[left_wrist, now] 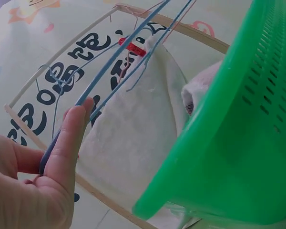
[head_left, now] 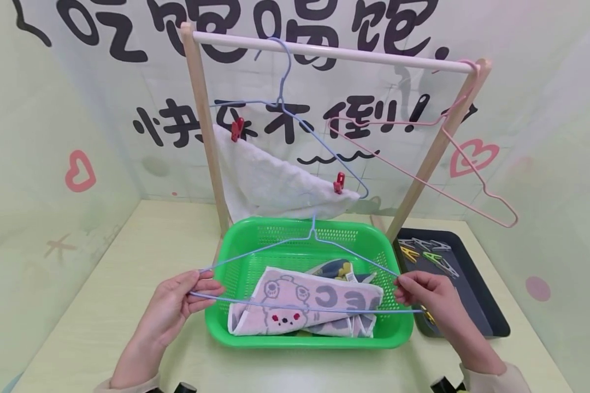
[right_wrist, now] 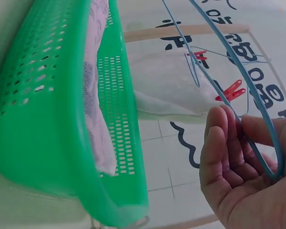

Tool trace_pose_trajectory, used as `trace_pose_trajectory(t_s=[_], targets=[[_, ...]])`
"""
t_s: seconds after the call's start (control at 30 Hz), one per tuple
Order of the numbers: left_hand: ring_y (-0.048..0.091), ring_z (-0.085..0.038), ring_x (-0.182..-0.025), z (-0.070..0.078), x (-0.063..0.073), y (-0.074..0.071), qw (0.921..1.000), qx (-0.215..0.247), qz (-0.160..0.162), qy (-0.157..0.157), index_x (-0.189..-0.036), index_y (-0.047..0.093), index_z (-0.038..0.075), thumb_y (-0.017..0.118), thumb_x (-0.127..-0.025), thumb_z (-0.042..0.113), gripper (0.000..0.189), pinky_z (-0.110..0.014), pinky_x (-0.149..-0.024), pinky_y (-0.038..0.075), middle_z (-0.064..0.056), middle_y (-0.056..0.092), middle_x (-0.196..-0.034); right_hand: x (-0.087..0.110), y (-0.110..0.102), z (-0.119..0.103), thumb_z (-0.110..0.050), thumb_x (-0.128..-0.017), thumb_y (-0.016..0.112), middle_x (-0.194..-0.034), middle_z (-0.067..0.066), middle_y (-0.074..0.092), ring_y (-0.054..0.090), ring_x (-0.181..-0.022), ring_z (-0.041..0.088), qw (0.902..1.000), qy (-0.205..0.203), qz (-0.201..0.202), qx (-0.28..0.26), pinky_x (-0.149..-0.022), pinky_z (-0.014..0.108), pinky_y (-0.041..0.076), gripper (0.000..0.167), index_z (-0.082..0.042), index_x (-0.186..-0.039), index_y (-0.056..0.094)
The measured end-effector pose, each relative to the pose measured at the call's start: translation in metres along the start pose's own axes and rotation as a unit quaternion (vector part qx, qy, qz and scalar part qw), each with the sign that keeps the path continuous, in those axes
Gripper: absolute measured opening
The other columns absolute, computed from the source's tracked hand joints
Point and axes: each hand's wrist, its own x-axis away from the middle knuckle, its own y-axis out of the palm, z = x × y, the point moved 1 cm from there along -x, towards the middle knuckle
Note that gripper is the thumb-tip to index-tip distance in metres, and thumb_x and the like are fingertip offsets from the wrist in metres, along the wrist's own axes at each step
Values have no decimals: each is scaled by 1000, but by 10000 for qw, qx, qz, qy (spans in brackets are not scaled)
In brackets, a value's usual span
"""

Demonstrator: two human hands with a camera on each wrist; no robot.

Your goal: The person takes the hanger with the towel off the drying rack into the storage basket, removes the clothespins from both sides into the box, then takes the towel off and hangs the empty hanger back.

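In the head view, the left hand [head_left: 177,297] pinches one end of a blue hanger [head_left: 341,310] and the right hand [head_left: 435,295] pinches the other. The thin wire triangle spans between them above the green basket [head_left: 305,343], hook pointing away. A light, level hold would probably serve best: pulling harder at one end could tilt or bow the wire. Between the hands, below it, lies a folded, soft-looking pink towel [head_left: 307,289]. Beyond the hands, a limp white cloth [head_left: 285,180] droops from red clips [head_left: 237,130]; a dark, shallow tray [head_left: 477,303] sits just beside the right hand.

The left wrist view shows the smooth, rounded corner between thumb and forefinger, the basket's slotted plastic wall beside the hand.

In the right wrist view, the thumb meets the wire near its bend, fingers curled; keeping the knuckles clear of the basket's rim seems wise.
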Motion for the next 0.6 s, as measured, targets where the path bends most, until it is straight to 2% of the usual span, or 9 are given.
trace_pose_trajectory(t_s=[0.1, 0.2, 0.3, 0.37, 0.43, 0.53, 0.6], targets=[[69, -17, -87, -4, -3, 3, 9982, -482, -251, -246, -103, 69, 10, 35, -103, 8, 34, -27, -75, 55, -7, 72, -92, 9, -5, 5, -10, -95, 56, -73, 2, 67, 64, -65, 10, 9984, 106, 298, -472, -60, 24, 56, 22, 9, -88, 65], [69, -16, -87, -5, -6, 3, 9926, -967, -538, -499, -105, 68, 13, 37, -102, 8, 32, -28, -76, 55, -7, 72, -93, 19, -15, 11, -10, -95, 55, -74, 3, 67, 64, -64, 10, 9938, 147, 515, -977, -57, 24, 56, 19, 0, -85, 68], [68, -17, -89, -2, -10, -1, 9882, -1328, -566, -507, -106, 68, 14, 38, -102, 9, 31, -29, -78, 55, -7, 72, -95, 29, -29, 17, -6, -97, 52, -75, 3, 68, 65, -63, 11, 9880, 19, 530, -1453, -56, 24, 56, 23, -6, -84, 70], [68, -17, -90, 2, -13, -5, 9872, -1524, -332, -331, -107, 67, 12, 39, -102, 9, 28, -29, -78, 55, -7, 72, -95, 37, -39, 21, -2, -98, 47, -75, 4, 68, 66, -63, 13, 9824, -164, 488, -1794, -57, 25, 56, 27, -6, -85, 71], [68, -16, -89, 4, -18, -11, 9843, -1760, 122, -62, -106, 66, 10, 42, -101, 11, 24, -29, -77, 55, -6, 72, -95, 46, -50, 25, 1, -98, 42, -77, 5, 69, 67, -65, 14, 9768, -308, 445, -2073, -58, 25, 56, 32, -6, -88, 72], [69, -13, -87, 7, -28, -20, 9698, -2211, 946, 397, -110, 61, -3, 48, -100, 14, 25, -27, -76, 55, -2, 72, -93, 59, -67, 28, 5, -99, 35, -82, 8, 71, 69, -69, 17, 9683, -552, 324, -2415, -63, 27, 57, 37, -3, -94, 71], [68, -9, -87, 7, -37, -27, 9544, -2563, 1410, 597, -113, 56, -12, 49, -99, 16, 32, -24, -77, 54, 3, 71, -92, 67, -78, 29, 7, -99, 32, -85, 10, 71, 69, -72, 18, 9629, -675, 283, -2598, -66, 28, 57, 39, -1, -97, 70]])
